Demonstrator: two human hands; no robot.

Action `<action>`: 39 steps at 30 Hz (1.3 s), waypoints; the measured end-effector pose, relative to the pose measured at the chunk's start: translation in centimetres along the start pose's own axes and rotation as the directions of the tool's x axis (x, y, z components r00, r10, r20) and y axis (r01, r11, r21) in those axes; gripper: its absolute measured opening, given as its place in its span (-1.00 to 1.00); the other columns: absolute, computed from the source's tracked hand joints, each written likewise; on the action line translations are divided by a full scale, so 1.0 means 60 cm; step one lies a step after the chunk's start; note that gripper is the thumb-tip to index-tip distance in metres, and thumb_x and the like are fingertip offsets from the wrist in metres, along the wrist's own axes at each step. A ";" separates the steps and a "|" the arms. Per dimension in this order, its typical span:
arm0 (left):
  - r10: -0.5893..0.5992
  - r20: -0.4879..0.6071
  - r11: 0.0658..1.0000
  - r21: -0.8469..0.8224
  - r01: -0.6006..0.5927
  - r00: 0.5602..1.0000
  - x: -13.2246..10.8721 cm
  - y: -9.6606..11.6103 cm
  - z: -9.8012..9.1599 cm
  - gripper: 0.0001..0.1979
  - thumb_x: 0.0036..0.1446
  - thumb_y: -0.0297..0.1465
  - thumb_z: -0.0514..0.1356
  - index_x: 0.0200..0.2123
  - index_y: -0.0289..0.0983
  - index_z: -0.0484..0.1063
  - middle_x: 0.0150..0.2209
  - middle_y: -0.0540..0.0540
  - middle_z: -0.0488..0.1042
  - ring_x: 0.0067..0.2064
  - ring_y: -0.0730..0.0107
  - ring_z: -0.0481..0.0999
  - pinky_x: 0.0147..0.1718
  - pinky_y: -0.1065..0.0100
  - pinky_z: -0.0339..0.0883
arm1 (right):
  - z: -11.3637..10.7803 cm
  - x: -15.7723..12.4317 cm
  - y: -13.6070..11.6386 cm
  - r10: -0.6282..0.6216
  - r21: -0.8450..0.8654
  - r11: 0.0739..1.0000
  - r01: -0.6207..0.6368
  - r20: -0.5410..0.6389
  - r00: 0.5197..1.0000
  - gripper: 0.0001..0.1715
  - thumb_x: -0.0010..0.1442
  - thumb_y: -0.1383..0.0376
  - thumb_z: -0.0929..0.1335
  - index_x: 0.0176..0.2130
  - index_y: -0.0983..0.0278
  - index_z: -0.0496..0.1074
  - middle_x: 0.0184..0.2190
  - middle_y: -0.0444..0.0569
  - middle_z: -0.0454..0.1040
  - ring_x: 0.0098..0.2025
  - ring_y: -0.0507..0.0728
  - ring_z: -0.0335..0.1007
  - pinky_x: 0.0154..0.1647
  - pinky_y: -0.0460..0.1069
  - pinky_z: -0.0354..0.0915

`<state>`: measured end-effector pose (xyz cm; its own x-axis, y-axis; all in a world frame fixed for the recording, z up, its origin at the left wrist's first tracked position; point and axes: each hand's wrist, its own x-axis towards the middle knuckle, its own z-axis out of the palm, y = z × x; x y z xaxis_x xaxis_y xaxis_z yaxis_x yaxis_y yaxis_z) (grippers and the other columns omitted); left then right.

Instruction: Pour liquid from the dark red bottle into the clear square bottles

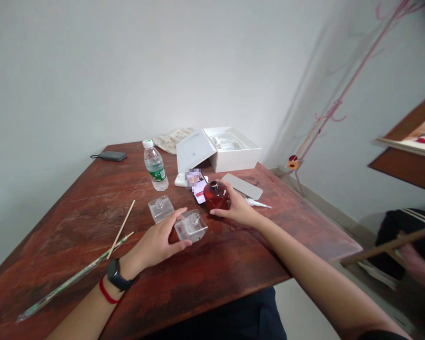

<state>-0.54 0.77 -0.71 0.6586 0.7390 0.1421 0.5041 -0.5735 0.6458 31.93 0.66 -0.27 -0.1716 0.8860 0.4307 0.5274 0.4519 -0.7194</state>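
Observation:
My left hand grips a clear square glass bottle that rests on the brown wooden table; thumb and fingers wrap its near side. My right hand is closed round a red round bottle with an open neck, standing just right of the clear one. A second clear square bottle lies apart, a little to the left. A black watch and a red band sit on my left wrist.
A plastic water bottle, a phone, an open white box with its lid, a grey flat panel, a white dropper, wooden sticks, a long clear tube and a dark power bank lie around.

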 end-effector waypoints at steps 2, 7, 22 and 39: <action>0.000 0.002 1.000 0.000 0.000 1.000 0.000 -0.001 0.000 -0.07 0.34 0.15 0.29 0.54 -0.21 0.11 0.30 -0.40 0.53 0.25 -0.25 0.60 0.26 -0.19 0.45 | 0.000 0.000 0.000 0.000 -0.003 1.000 0.000 0.003 1.000 0.12 0.13 0.11 0.66 0.46 0.13 0.19 0.40 0.21 0.45 0.43 0.43 0.42 0.47 0.34 0.31; 0.003 -0.004 1.000 -0.001 -0.003 1.000 0.001 -0.002 0.000 -0.07 0.33 0.16 0.30 0.54 -0.17 0.11 0.28 -0.36 0.55 0.23 -0.24 0.62 0.23 -0.16 0.49 | -0.001 0.000 0.002 -0.003 -0.010 1.000 0.003 0.012 1.000 0.11 0.13 0.10 0.65 0.46 0.10 0.18 0.41 0.20 0.44 0.44 0.43 0.41 0.47 0.34 0.31; 0.010 -0.013 1.000 -0.001 -0.010 1.000 0.000 0.003 0.000 -0.08 0.34 0.17 0.30 0.54 -0.16 0.10 0.27 -0.36 0.56 0.23 -0.23 0.62 0.25 -0.15 0.47 | -0.001 -0.001 0.002 0.009 -0.019 1.000 -0.009 0.013 1.000 0.12 0.14 0.09 0.65 0.47 0.10 0.17 0.41 0.21 0.43 0.46 0.44 0.39 0.48 0.35 0.30; 0.005 -0.013 1.000 0.015 -0.005 1.000 0.000 0.000 0.001 -0.09 0.33 0.16 0.29 0.54 -0.13 0.11 0.27 -0.33 0.58 0.20 -0.23 0.65 0.18 -0.11 0.53 | -0.001 -0.002 0.003 0.012 -0.019 1.000 -0.012 0.009 1.000 0.13 0.13 0.10 0.65 0.47 0.11 0.17 0.41 0.23 0.43 0.46 0.46 0.38 0.49 0.38 0.27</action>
<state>-0.53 0.77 -0.76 0.6540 0.7405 0.1550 0.5090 -0.5822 0.6340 32.08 0.66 -0.42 -0.1726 0.8923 0.4171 0.5454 0.4392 -0.7139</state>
